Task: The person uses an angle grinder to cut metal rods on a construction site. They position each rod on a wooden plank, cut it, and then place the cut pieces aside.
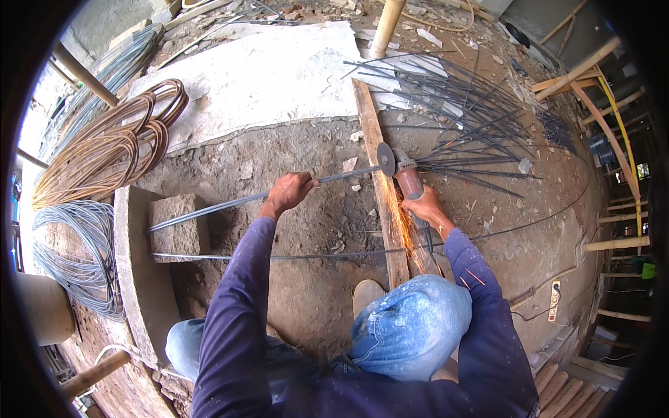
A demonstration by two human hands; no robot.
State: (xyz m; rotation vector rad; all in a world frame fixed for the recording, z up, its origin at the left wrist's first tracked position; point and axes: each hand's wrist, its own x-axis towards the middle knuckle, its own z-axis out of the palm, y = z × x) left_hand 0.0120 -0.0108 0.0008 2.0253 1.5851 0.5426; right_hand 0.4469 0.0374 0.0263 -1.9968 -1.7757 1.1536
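Steel-grey, runs as rebar bundle (223,207) through clenched left hand (286,194) toward 2:30, up to cutting disc (385,159) of angle grinder (411,182) gripped by nearer right hand (426,207).

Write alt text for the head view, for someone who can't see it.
Orange sparks stream from an angle grinder in a person's right hand, its disc at thin metal rods over a wooden plank. The left hand grips the rods. Loose dark rods lie beyond; brown coils lie at far left.
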